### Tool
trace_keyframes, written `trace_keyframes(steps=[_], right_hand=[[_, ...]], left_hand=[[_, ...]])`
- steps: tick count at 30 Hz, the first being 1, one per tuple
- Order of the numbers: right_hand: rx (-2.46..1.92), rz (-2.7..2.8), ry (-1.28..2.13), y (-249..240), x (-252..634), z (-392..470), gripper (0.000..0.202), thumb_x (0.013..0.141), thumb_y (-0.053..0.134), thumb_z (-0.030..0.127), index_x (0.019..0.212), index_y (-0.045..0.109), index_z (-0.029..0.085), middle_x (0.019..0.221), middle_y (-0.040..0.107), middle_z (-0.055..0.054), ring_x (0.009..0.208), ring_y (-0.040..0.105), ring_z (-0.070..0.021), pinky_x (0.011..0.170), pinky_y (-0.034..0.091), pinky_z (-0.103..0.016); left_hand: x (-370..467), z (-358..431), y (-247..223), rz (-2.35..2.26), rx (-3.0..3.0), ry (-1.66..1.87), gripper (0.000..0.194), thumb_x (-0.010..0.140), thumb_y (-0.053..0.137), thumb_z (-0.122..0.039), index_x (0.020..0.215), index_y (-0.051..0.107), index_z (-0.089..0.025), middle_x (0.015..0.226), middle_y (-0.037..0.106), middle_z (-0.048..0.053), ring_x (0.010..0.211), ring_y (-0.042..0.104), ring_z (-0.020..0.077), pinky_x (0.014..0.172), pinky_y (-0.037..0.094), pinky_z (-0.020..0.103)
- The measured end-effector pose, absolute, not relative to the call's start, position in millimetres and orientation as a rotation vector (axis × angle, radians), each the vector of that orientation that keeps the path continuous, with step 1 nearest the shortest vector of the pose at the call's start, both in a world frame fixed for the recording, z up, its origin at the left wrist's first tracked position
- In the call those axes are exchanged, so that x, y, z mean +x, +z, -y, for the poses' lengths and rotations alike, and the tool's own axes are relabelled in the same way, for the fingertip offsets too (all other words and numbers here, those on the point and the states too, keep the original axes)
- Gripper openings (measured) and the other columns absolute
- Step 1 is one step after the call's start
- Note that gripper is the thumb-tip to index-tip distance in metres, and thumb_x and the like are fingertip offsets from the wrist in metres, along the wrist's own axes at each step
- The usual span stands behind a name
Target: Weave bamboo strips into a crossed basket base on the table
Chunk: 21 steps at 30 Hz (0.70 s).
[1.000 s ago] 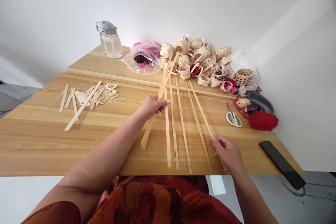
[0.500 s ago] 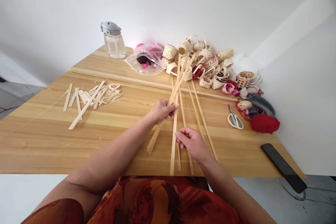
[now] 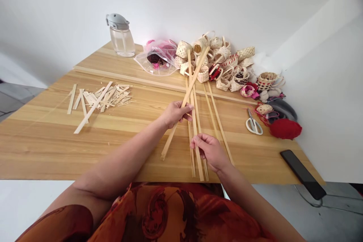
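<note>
My left hand (image 3: 177,114) is closed around a bundle of long pale strips (image 3: 170,141), which slants up to the right over the table. Lower and to the right, my right hand (image 3: 209,150) pinches one long strip (image 3: 192,83), whose upper part crosses the bundle and whose lower end points at the table's near edge. Beneath and beside my right hand several loose strips lie lengthwise on the table, two of them (image 3: 219,121) farther right. My right fingertips are pressed together on the single strip.
Short offcuts (image 3: 113,96) lie on the wooden table (image 3: 141,104) at left. Behind stand a bottle (image 3: 122,39), a plastic bag (image 3: 159,60) and small woven baskets (image 3: 202,73). Scissors (image 3: 254,125), red yarn (image 3: 285,129) and a black phone (image 3: 303,174) are at right.
The single strip in my right hand has swung, its lower end going right and its top left. The bundle in my left hand looks more tightly gathered. The view has shifted slightly.
</note>
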State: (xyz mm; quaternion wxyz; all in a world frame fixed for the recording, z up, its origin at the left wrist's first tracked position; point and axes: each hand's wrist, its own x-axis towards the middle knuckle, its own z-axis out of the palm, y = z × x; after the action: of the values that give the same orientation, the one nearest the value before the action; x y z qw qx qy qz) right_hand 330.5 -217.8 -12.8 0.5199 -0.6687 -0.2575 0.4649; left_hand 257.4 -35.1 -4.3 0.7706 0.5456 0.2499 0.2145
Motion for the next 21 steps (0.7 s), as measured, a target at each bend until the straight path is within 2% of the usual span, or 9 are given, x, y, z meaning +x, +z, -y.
trace_keyframes(steps=[3, 5, 8, 13, 16, 21], right_hand=[[-1.540, 0.548, 1.168, -11, 334, 221, 0.033, 0.079, 0.072, 0.050, 0.080, 0.069, 0.016, 0.074, 0.068, -0.003, 0.049, 0.045, -0.0058, 0.042, 0.022, -0.020], [-1.464, 0.501, 1.187, -12, 335, 223, 0.033, 0.079, 0.073, 0.049, 0.085, 0.071, 0.016, 0.078, 0.069, -0.004, 0.053, 0.050, -0.0063, 0.043, 0.025, -0.019], [-1.388, 0.438, 1.203, -15, 334, 224, 0.032, 0.077, 0.075, 0.046, 0.090, 0.074, 0.017, 0.080, 0.066, -0.003, 0.056, 0.052, -0.0067, 0.044, 0.030, -0.018], [-1.483, 0.442, 1.168, -18, 328, 225, 0.038, 0.074, 0.078, 0.048, 0.095, 0.076, 0.016, 0.065, 0.054, 0.001, 0.054, 0.050, -0.0086, 0.038, 0.029, -0.018], [-1.507, 0.426, 1.135, -19, 325, 227, 0.039, 0.073, 0.079, 0.048, 0.095, 0.076, 0.016, 0.066, 0.053, 0.002, 0.052, 0.049, -0.0080, 0.036, 0.029, -0.017], [-1.513, 0.357, 1.090, -22, 322, 232, 0.040, 0.070, 0.081, 0.049, 0.089, 0.072, 0.016, 0.067, 0.051, 0.004, 0.049, 0.048, -0.0064, 0.036, 0.030, -0.017]], left_hand=[[257, 32, -4, -0.604, 1.146, 0.519, 0.029, 0.086, 0.070, -0.041, 0.084, 0.062, -0.014, 0.073, 0.069, 0.005, 0.048, 0.062, 0.0093, 0.037, 0.026, 0.017], [256, 28, -3, -0.653, 1.108, 0.569, 0.036, 0.092, 0.058, -0.048, 0.088, 0.064, -0.013, 0.071, 0.068, 0.006, 0.044, 0.058, 0.0086, 0.037, 0.027, 0.018], [254, 19, 0, -0.719, 1.013, 0.671, 0.041, 0.096, 0.045, -0.046, 0.095, 0.068, -0.012, 0.069, 0.065, 0.006, 0.043, 0.057, 0.0095, 0.037, 0.028, 0.019], [249, 3, 5, -0.805, 0.806, 0.932, 0.027, 0.085, 0.054, -0.028, 0.102, 0.068, -0.014, 0.070, 0.055, -0.001, 0.046, 0.056, 0.0078, 0.037, 0.028, 0.018], [247, 0, 6, -0.766, 0.781, 1.024, 0.026, 0.081, 0.059, -0.027, 0.101, 0.068, -0.014, 0.068, 0.049, -0.003, 0.048, 0.055, 0.0074, 0.038, 0.031, 0.018], [248, 3, 1, -0.683, 0.779, 1.006, 0.032, 0.076, 0.069, -0.030, 0.104, 0.068, -0.014, 0.062, 0.050, -0.005, 0.047, 0.053, 0.0089, 0.043, 0.040, 0.020]])
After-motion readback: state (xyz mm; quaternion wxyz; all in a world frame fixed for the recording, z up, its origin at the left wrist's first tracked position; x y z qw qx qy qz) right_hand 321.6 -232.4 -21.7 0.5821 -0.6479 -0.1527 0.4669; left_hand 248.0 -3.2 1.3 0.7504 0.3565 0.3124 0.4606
